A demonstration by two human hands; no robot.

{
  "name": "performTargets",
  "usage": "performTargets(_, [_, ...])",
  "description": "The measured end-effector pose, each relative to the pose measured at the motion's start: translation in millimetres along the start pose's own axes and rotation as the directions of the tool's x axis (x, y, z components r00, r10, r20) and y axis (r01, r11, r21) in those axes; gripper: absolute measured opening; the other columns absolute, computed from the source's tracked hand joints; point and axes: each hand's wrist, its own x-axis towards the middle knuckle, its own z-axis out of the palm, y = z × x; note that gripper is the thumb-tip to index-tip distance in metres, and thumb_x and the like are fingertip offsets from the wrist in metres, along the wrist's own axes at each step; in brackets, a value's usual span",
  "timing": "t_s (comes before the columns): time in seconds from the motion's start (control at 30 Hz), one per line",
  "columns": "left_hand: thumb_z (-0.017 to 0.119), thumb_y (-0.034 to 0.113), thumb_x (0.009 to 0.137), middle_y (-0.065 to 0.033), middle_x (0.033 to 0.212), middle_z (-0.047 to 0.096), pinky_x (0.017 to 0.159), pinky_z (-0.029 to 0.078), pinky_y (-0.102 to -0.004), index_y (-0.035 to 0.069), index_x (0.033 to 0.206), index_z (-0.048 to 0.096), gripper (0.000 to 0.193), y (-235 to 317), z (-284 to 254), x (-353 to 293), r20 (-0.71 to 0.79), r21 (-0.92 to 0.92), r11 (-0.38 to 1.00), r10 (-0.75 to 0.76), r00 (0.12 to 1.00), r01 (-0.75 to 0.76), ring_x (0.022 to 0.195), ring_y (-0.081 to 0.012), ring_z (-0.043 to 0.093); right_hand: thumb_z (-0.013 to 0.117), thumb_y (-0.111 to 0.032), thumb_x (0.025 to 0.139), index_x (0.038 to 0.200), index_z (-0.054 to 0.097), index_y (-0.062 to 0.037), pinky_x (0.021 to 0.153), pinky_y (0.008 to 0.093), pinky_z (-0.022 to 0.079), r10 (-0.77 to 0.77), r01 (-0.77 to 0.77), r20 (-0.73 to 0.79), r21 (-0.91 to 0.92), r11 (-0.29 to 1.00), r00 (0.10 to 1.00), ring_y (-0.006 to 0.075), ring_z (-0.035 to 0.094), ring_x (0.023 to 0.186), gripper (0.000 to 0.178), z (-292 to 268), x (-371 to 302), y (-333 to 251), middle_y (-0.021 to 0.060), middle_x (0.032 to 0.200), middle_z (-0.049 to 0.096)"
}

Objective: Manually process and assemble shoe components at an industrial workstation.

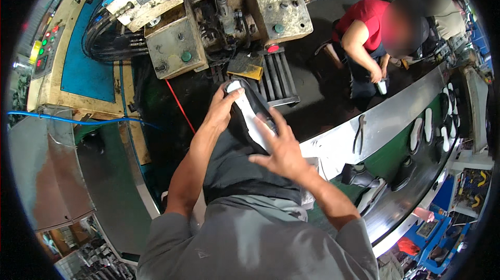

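A black shoe [259,104] with a long white piece [246,107] along its upturned face lies lengthwise over my lap. Its far end is gripped by my left hand [221,111], whose thumb presses on the white piece. My right hand [285,151] is spread over the nearer half, fingers stretched out at the white surface and the black side. Whether its fingertips press or only hover, I cannot tell. The shoe's near end is partly hidden by that hand and blends into my dark trousers.
A greasy machine with control boxes [177,48] stands ahead. On the right, a metal ledge [385,124] holds dark pliers [359,134]; beside it a conveyor carries several shoes [403,173]. A co-worker in red [364,25] handles another shoe. A blue hose [78,119] crosses at left.
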Motion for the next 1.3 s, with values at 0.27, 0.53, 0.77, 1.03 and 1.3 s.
performTargets(0.27, [0.069,0.016,0.105,-0.0126,0.144,0.065,0.111,0.05,-0.0389,0.004,0.165,0.045,0.066,-10.7,-3.1,11.5,0.21,0.101,0.985,-0.159,0.965,0.14,0.133,-0.0235,0.062,0.09,-0.027,0.083,0.161,0.055,-0.0426,0.112,0.061,0.055,-0.053,0.076,0.106,-0.234,0.969,0.993,0.0581,0.05,0.134,0.087,27.8,-15.0,47.8,0.0261,0.18,0.015])
performTargets(0.53, [0.079,0.018,0.101,-0.0119,0.127,0.075,0.102,0.053,-0.0365,0.004,0.134,0.074,0.037,-7.0,-13.2,54.8,0.297,0.759,0.572,0.12,0.947,-0.311,0.116,-0.0195,0.068,0.086,-0.025,0.08,0.158,0.058,-0.042,0.108,0.0613,0.059,-0.101,0.159,0.248,-0.226,0.961,0.963,0.0617,0.052,0.131,0.085,3.8,6.6,53.2,0.0252,0.18,0.019])
performTargets(0.77, [0.071,0.017,0.105,-0.0186,0.125,0.08,0.099,0.057,-0.0371,-0.002,0.129,0.077,0.031,-6.9,-12.0,50.0,0.184,0.708,0.662,0.163,0.969,-0.246,0.112,-0.0269,0.077,0.086,-0.028,0.08,0.157,0.059,-0.0442,0.106,0.061,0.06,-0.089,0.133,0.252,-0.164,0.977,0.964,0.06,0.055,0.127,0.083,-4.0,11.5,59.9,0.025,0.179,0.02])
performTargets(1.03, [0.069,0.027,0.111,-0.0091,0.13,0.077,0.109,0.053,-0.0354,-0.005,0.136,0.072,0.04,-3.3,-9.2,85.3,0.125,0.51,0.828,0.199,0.972,-0.235,0.123,-0.0186,0.07,0.089,-0.026,0.083,0.15,0.071,-0.0335,0.111,0.0589,0.055,-0.018,0.023,0.087,-0.054,0.998,0.996,0.0548,0.057,0.134,0.07,-15.1,6.3,66.9,0.0321,0.175,0.028])
performTargets(1.3, [0.072,0.029,0.108,-0.0089,0.13,0.07,0.099,0.062,-0.0446,0.01,0.153,0.052,0.053,224.2,63.2,216.0,0.119,-0.256,0.961,0.142,0.983,-0.108,0.116,-0.0244,0.071,0.09,-0.017,0.08,0.144,0.076,-0.0199,0.118,0.0577,0.048,0.14,-0.166,-0.277,-0.073,0.984,0.951,0.054,0.048,0.15,0.066,-84.0,55.5,45.0,0.0349,0.174,0.029])
